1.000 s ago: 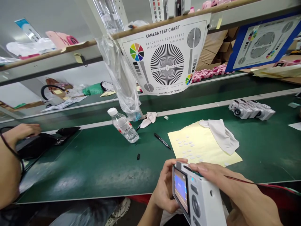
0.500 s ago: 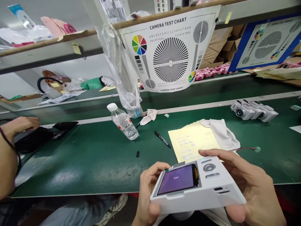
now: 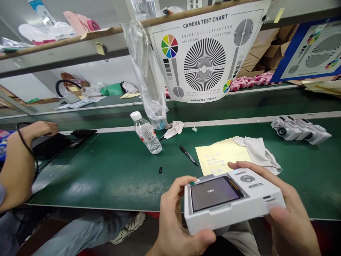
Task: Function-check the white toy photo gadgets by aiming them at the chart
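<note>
A white digital camera (image 3: pixel 226 213) is held between my two hands over the table's front edge, its screen side facing up at me. The lit screen (image 3: pixel 213 193) is greyish with small white text in the middle. My left hand (image 3: pixel 176 217) grips the left end, fingers on the upper edge and thumb at the lower corner. Around the right end closes my right hand (image 3: pixel 287 209), index finger along the top edge near the buttons and thumb on the lower corner. Just beyond lies a yellow sheet (image 3: pixel 225 149) with several small white pieces on it.
A water bottle (image 3: pixel 146 133), a black marker (image 3: pixel 188 155) and its cap (image 3: pixel 160 170) lie or stand on the green table. A grey cloth (image 3: pixel 257 151) and several white cameras (image 3: pixel 301 129) are at right. A test chart (image 3: pixel 205 64) hangs ahead. Another person's arm (image 3: pixel 20 153) is at left.
The screen has turned from purple to greyish. The camera and both hands sit slightly further right in view, and my left thumb shows more on the lower edge. The whole scene has shifted right.
</note>
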A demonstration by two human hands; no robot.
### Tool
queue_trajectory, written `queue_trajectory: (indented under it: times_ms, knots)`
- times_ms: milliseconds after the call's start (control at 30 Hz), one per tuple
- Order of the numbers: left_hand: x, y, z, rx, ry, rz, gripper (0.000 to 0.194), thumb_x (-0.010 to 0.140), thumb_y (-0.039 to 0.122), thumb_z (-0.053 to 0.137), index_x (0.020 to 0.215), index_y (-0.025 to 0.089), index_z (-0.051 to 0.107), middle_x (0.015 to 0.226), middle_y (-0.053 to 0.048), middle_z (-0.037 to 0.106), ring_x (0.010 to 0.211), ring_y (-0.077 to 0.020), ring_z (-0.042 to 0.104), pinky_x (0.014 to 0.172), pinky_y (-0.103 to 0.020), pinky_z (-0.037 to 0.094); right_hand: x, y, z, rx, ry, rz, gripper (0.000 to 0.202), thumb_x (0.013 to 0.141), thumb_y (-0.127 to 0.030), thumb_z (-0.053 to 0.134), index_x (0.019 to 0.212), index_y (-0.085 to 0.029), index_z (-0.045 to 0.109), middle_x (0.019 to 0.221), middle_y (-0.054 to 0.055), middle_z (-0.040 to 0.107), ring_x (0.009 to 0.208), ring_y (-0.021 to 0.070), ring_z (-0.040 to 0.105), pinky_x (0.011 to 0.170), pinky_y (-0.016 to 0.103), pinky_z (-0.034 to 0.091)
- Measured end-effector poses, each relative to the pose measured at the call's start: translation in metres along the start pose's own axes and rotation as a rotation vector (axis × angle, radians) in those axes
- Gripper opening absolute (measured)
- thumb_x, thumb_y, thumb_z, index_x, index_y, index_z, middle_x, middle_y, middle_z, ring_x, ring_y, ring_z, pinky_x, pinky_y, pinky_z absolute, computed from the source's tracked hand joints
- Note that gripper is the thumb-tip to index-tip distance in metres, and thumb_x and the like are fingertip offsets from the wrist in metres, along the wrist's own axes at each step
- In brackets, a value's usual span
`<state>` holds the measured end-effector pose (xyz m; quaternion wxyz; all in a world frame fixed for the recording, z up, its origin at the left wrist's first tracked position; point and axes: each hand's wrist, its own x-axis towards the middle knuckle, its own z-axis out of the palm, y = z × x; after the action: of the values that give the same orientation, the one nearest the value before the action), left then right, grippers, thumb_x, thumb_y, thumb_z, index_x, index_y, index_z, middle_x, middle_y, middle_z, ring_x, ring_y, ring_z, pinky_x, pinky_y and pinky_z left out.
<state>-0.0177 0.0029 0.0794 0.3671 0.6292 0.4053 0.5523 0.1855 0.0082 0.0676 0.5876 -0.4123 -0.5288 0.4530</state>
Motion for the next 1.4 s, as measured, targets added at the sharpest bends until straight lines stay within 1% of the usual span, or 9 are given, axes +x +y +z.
queue_trajectory:
  times_ms: [133, 333, 433, 600, 700, 833, 1033, 1300, 1400]
  knots:
    - [-0.002, -0.008, 0.007, 0.343, 0.219, 0.188, 0.110, 0.066, 0.070, 0.070, 0.147, 0.018, 0.019, 0.093, -0.006, 0.062, 0.079, -0.0248, 0.067, 0.072, -0.037, 0.057, 0.021, 0.039, -0.011, 0.398, -0.353, 0.262, 0.069, 0.067, -0.059, 0.076, 0.129, -0.034, 0.060, 0.142, 0.008, 0.056, 0.129, 0.0360, 0.054, 0.100, 0.048, 0.048]
    - [0.008, -0.004, 0.019, 0.619, 0.223, 0.466, 0.110, 0.072, 0.061, 0.071, 0.152, 0.016, 0.010, 0.098, -0.008, 0.062, 0.084, -0.0253, 0.067, 0.079, -0.038, 0.058, 0.033, 0.075, -0.006, 0.606, -0.397, 0.367, 0.079, 0.060, -0.052, 0.081, 0.132, -0.030, 0.057, 0.143, 0.009, 0.056, 0.126, 0.0318, 0.057, 0.105, 0.046, 0.041]
    - [0.012, -0.001, 0.012, 0.596, 0.044, 0.597, 0.101, 0.076, 0.043, 0.073, 0.149, 0.008, 0.013, 0.104, -0.012, 0.066, 0.095, -0.0256, 0.067, 0.089, -0.038, 0.056, 0.030, 0.070, -0.005, 0.622, -0.381, 0.302, 0.073, 0.064, -0.052, 0.079, 0.132, -0.036, 0.057, 0.149, 0.003, 0.049, 0.129, 0.0310, 0.054, 0.104, 0.044, 0.043]
    - [0.014, -0.015, -0.015, 0.610, -0.183, 0.820, 0.042, 0.083, 0.025, 0.065, 0.119, 0.009, 0.053, 0.112, -0.015, 0.070, 0.117, -0.0261, 0.060, 0.103, -0.041, 0.050, 0.014, 0.043, -0.008, 0.457, -0.286, 0.082, 0.046, 0.081, -0.045, 0.070, 0.126, -0.042, 0.060, 0.146, -0.002, 0.052, 0.125, 0.0294, 0.058, 0.097, 0.038, 0.052]
    - [0.015, -0.031, -0.026, 0.665, -0.121, 0.856, 0.030, 0.083, 0.016, 0.064, 0.111, 0.010, 0.056, 0.117, -0.017, 0.069, 0.125, -0.0289, 0.054, 0.103, -0.048, 0.050, 0.000, 0.027, -0.011, 0.209, -0.254, -0.087, 0.032, 0.093, -0.036, 0.057, 0.124, -0.040, 0.057, 0.134, 0.000, 0.063, 0.118, 0.0243, 0.063, 0.095, 0.033, 0.054]
    - [0.017, -0.045, -0.026, 0.721, 0.013, 0.915, 0.022, 0.084, 0.011, 0.063, 0.105, 0.007, 0.056, 0.115, -0.019, 0.068, 0.125, -0.0300, 0.055, 0.100, -0.050, 0.051, -0.010, 0.019, -0.012, -0.142, -0.339, -0.298, 0.042, 0.097, -0.017, 0.045, 0.134, -0.037, 0.044, 0.136, 0.003, 0.060, 0.128, 0.0212, 0.055, 0.106, 0.032, 0.047]
    - [0.014, -0.043, -0.020, 0.793, 0.102, 0.986, 0.009, 0.087, 0.002, 0.054, 0.086, 0.011, 0.054, 0.125, -0.014, 0.062, 0.129, -0.0245, 0.051, 0.105, -0.045, 0.049, -0.003, 0.023, -0.013, -0.189, -0.416, -0.515, 0.053, 0.096, -0.009, 0.038, 0.139, -0.039, 0.036, 0.141, 0.002, 0.053, 0.126, 0.0230, 0.055, 0.106, 0.038, 0.047]
    - [0.004, -0.034, -0.018, 0.794, 0.174, 1.014, 0.021, 0.087, -0.002, 0.048, 0.076, 0.016, 0.053, 0.122, -0.006, 0.066, 0.127, -0.0216, 0.055, 0.103, -0.042, 0.051, -0.009, 0.018, -0.003, -0.066, -0.290, -0.503, 0.040, 0.102, -0.020, 0.037, 0.131, -0.045, 0.046, 0.135, -0.004, 0.056, 0.116, 0.0202, 0.059, 0.100, 0.036, 0.049]
    - [0.006, -0.036, -0.019, 0.774, 0.122, 0.960, 0.011, 0.084, 0.004, 0.056, 0.086, 0.015, 0.057, 0.113, -0.009, 0.070, 0.124, -0.0239, 0.056, 0.100, -0.043, 0.052, -0.010, 0.018, -0.006, -0.021, -0.294, -0.440, 0.039, 0.101, -0.021, 0.039, 0.131, -0.045, 0.048, 0.136, -0.005, 0.056, 0.117, 0.0202, 0.060, 0.102, 0.036, 0.048]
